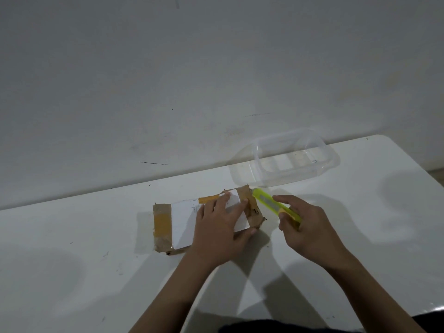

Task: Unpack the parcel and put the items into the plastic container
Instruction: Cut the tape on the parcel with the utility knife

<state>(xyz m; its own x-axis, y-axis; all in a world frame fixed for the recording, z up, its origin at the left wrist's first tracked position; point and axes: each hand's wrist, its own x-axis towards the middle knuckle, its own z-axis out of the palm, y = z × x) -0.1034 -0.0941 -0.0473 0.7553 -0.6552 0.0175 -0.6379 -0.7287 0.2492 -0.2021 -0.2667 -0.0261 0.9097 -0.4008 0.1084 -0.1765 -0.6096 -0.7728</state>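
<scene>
A small brown cardboard parcel [168, 222] with yellow tape and a white shipping label lies flat in the middle of the white table. My left hand [221, 227] presses down on its right half, fingers spread over the label. My right hand [310, 227] grips a neon yellow-green utility knife [269, 203], whose tip touches the parcel's far right corner. A clear plastic container [295, 157] stands open and empty behind the parcel, near the table's back edge.
The white table [96, 272] ends against a pale grey wall at the back and has a rounded corner at the far right. Soft shadows fall across its surface. Dark clothing shows at the bottom edge.
</scene>
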